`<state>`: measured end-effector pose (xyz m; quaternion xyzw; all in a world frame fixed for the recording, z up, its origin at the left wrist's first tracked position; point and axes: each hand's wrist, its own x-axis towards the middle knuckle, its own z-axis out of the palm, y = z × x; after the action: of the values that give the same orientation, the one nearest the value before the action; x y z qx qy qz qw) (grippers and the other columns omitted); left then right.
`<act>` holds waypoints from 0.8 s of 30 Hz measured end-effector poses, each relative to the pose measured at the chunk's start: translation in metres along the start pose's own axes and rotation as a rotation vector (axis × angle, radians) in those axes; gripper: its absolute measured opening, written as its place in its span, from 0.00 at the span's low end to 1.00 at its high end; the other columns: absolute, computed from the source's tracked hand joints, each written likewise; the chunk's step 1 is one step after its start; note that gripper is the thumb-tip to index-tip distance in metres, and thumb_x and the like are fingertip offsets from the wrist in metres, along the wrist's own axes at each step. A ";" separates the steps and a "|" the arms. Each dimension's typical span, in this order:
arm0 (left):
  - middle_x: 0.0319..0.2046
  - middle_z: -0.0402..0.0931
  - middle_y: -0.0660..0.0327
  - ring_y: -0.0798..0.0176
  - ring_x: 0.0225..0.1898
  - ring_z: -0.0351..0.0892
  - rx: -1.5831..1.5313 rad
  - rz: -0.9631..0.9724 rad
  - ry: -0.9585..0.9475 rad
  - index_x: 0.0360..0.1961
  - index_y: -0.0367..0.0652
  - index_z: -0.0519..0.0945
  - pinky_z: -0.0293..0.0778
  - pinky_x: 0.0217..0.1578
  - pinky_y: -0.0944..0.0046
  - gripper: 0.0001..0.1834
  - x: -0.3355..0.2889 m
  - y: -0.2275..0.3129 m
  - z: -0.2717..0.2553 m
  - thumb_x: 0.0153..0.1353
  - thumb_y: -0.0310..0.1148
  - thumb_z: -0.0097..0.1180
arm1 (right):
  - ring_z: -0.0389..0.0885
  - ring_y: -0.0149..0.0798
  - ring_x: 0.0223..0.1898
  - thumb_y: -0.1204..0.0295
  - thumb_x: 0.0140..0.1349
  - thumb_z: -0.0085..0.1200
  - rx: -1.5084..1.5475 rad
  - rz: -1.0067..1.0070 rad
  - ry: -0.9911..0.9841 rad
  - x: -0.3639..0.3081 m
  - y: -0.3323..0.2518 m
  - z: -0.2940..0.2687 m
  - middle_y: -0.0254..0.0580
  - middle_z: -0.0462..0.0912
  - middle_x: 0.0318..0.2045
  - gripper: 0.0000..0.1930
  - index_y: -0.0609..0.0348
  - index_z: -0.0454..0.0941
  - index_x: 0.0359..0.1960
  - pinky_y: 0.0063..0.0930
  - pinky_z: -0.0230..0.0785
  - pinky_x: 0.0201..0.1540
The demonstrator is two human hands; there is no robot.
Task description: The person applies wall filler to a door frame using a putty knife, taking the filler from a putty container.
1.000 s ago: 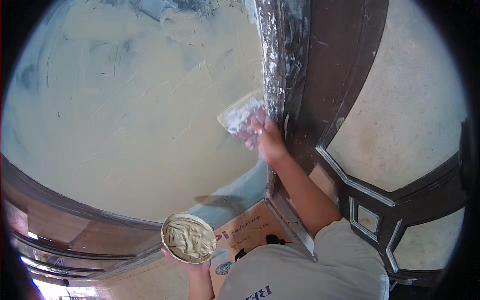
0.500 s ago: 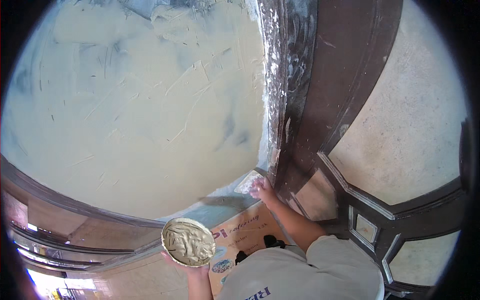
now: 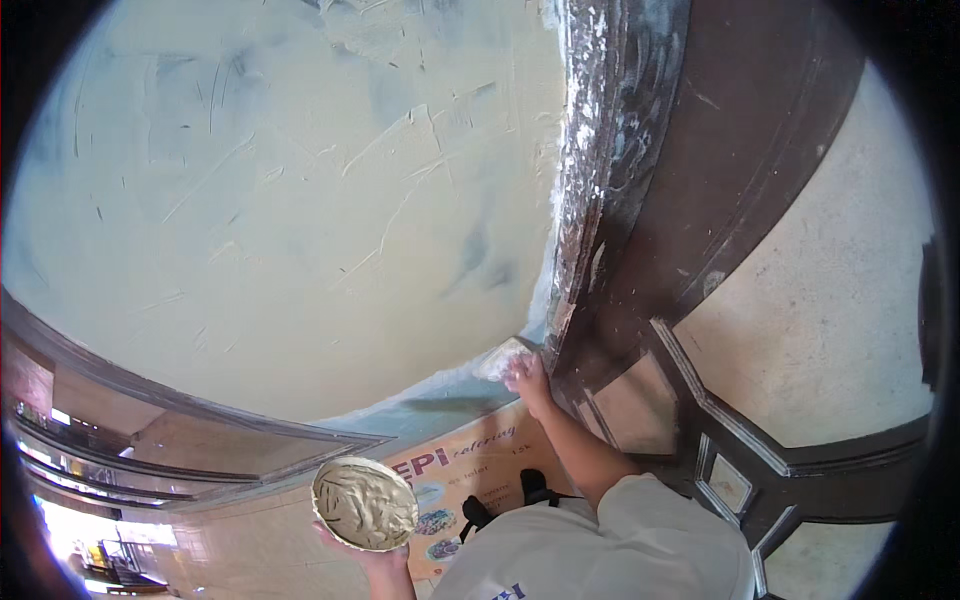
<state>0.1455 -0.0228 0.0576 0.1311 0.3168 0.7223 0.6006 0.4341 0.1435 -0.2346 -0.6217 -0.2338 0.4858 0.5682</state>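
- Putty blade sits at the lower right corner of the plastered wall panel, pressed flat on the wall's blue-grey bottom strip, right against the dark wooden door frame.
- Right hand is on the blade's lower right end, fingers curled tight round the handle part; the handle itself is hidden under the hand. Arm reaches up from the lower edge in a white sleeve.
- Blade face is pale, smeared with compound, tilted slightly up to the right.
- Left hand is low, near the bottom edge, palm up, fingers wrapped under and round the rim of a round bowl full of beige putty. Bowl is held level, well apart from the blade.
- Wall panel: fresh cream coat with trowel ridges and scrape lines, some blue-grey patches showing through near the right edge and the top.
- Door frame's left edge is flecked with white splatter along the wall joint.
- Printed cardboard sheet lies on the floor below the wall's bottom edge, between the two hands.
- Dark shoes stand on the cardboard's right part.
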 end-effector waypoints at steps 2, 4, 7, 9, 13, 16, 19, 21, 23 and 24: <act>0.63 0.65 0.60 0.52 0.61 0.68 0.050 0.044 -0.002 0.67 0.53 0.64 0.75 0.56 0.45 0.44 -0.002 0.004 0.004 0.58 0.71 0.46 | 0.83 0.34 0.29 0.64 0.69 0.53 -0.074 -0.011 -0.004 0.012 -0.031 0.008 0.43 0.80 0.38 0.16 0.61 0.67 0.49 0.28 0.78 0.22; 0.63 0.65 0.60 0.52 0.60 0.70 -0.011 -0.046 0.045 0.67 0.53 0.64 0.76 0.55 0.45 0.44 0.001 0.004 0.009 0.58 0.71 0.48 | 0.82 0.34 0.28 0.64 0.69 0.53 -0.138 -0.040 0.041 0.033 -0.008 -0.017 0.43 0.80 0.37 0.15 0.60 0.67 0.48 0.27 0.77 0.21; 0.62 0.67 0.60 0.51 0.59 0.71 -0.068 -0.135 0.008 0.66 0.52 0.65 0.77 0.54 0.45 0.44 0.013 -0.017 0.016 0.58 0.71 0.47 | 0.81 0.33 0.24 0.68 0.69 0.50 -0.093 -0.089 0.128 0.057 0.045 -0.090 0.42 0.79 0.36 0.10 0.57 0.67 0.47 0.25 0.74 0.18; 0.61 0.67 0.59 0.51 0.59 0.72 -0.036 -0.045 0.068 0.66 0.52 0.65 0.77 0.53 0.45 0.44 0.005 0.006 0.004 0.58 0.71 0.46 | 0.80 0.32 0.23 0.71 0.69 0.49 -0.046 0.100 0.060 0.001 0.037 -0.027 0.42 0.79 0.36 0.08 0.56 0.66 0.46 0.24 0.72 0.18; 0.61 0.68 0.59 0.51 0.58 0.72 0.043 -0.023 0.138 0.66 0.52 0.65 0.76 0.53 0.44 0.45 -0.001 0.010 0.005 0.56 0.73 0.47 | 0.79 0.33 0.22 0.69 0.69 0.52 0.045 -0.157 -0.002 -0.012 -0.024 0.018 0.42 0.79 0.36 0.10 0.58 0.66 0.45 0.24 0.71 0.18; 0.60 0.68 0.59 0.51 0.57 0.72 0.055 -0.073 0.128 0.65 0.52 0.66 0.76 0.53 0.43 0.45 -0.004 0.004 0.009 0.56 0.72 0.47 | 0.83 0.54 0.39 0.53 0.63 0.57 -0.296 -0.145 0.030 0.037 -0.009 -0.007 0.53 0.83 0.36 0.22 0.60 0.69 0.44 0.43 0.76 0.37; 0.60 0.69 0.59 0.51 0.58 0.72 0.016 -0.137 0.095 0.65 0.52 0.66 0.76 0.53 0.43 0.45 -0.001 -0.002 0.019 0.56 0.72 0.48 | 0.81 0.34 0.26 0.67 0.67 0.55 -0.185 -0.239 0.149 0.054 0.064 -0.068 0.43 0.79 0.36 0.14 0.58 0.67 0.48 0.28 0.75 0.20; 0.60 0.69 0.58 0.51 0.59 0.71 0.070 -0.101 -0.002 0.65 0.52 0.66 0.76 0.54 0.43 0.46 -0.004 0.005 0.007 0.54 0.73 0.48 | 0.81 0.35 0.24 0.68 0.68 0.53 -0.379 -0.179 0.303 0.020 0.081 -0.052 0.41 0.79 0.35 0.13 0.56 0.67 0.49 0.27 0.74 0.20; 0.60 0.69 0.58 0.51 0.59 0.71 0.080 -0.120 -0.023 0.65 0.51 0.66 0.76 0.54 0.44 0.47 -0.009 0.010 0.002 0.54 0.73 0.49 | 0.81 0.35 0.24 0.69 0.68 0.52 -0.347 -0.083 0.204 -0.008 0.088 -0.055 0.41 0.79 0.36 0.13 0.55 0.67 0.50 0.28 0.74 0.20; 0.60 0.69 0.58 0.50 0.60 0.71 0.043 -0.155 -0.039 0.65 0.51 0.66 0.75 0.54 0.43 0.47 -0.008 0.008 -0.005 0.54 0.73 0.49 | 0.82 0.35 0.24 0.69 0.68 0.51 -0.314 0.008 0.110 -0.020 0.089 -0.059 0.41 0.79 0.36 0.13 0.54 0.67 0.51 0.28 0.74 0.20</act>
<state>0.1381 -0.0325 0.0598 0.1329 0.3297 0.6642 0.6576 0.4536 0.0760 -0.3180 -0.7295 -0.2729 0.4109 0.4738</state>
